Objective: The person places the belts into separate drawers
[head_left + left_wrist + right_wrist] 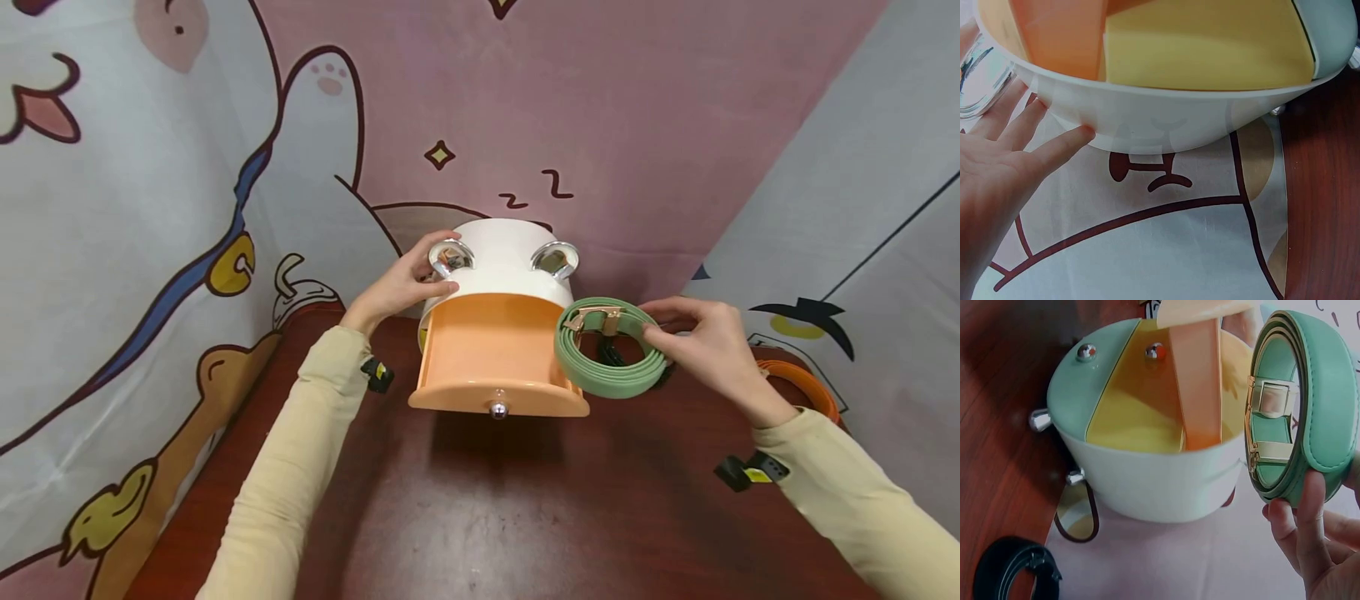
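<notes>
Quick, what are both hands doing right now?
Left hand: open, touching the white drawer cabinet.
Right hand: closed, holding the coiled green belt.

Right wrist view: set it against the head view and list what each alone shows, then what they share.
Right wrist only: mint-green drawer front, silver feet.
Head only: coiled orange belt, cream sleeves.
Both: white drawer cabinet with orange drawer pulled out, coiled green belt in the right grip, and black belt, partly hidden in the head view.
</notes>
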Demonstrator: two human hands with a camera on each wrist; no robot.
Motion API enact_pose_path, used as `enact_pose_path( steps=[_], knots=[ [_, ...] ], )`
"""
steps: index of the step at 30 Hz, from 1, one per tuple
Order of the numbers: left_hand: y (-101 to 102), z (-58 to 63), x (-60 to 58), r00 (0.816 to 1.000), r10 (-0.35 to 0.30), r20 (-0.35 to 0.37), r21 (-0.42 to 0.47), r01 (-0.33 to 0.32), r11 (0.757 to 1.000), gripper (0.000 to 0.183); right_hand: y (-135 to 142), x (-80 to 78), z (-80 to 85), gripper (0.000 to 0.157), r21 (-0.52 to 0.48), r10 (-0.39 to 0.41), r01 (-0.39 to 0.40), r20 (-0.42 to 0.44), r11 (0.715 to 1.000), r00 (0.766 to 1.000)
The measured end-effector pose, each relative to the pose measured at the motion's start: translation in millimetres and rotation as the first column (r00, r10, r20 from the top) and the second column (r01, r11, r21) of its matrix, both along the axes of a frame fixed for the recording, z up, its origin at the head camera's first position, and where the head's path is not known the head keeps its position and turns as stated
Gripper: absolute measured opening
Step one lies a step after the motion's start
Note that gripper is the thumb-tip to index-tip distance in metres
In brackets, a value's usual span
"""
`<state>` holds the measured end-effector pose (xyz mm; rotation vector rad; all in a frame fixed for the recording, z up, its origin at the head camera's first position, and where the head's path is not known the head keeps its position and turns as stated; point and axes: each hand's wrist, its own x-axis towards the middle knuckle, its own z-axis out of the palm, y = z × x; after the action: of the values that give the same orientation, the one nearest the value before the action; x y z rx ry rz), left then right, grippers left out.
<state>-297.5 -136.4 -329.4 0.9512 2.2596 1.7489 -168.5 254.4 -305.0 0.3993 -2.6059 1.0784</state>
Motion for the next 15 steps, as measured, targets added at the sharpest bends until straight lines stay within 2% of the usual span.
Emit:
enact_pose_path(
  steps=[15],
  knots=[
    [-1,-0.7,-1.8,1.0,-0.014,-0.002,-0.004,0.014,1.0,0.07,-33,-11.9,4.7,0.021,-0.065,0.086,-0.083,0.048,0.994,0.995]
  ],
)
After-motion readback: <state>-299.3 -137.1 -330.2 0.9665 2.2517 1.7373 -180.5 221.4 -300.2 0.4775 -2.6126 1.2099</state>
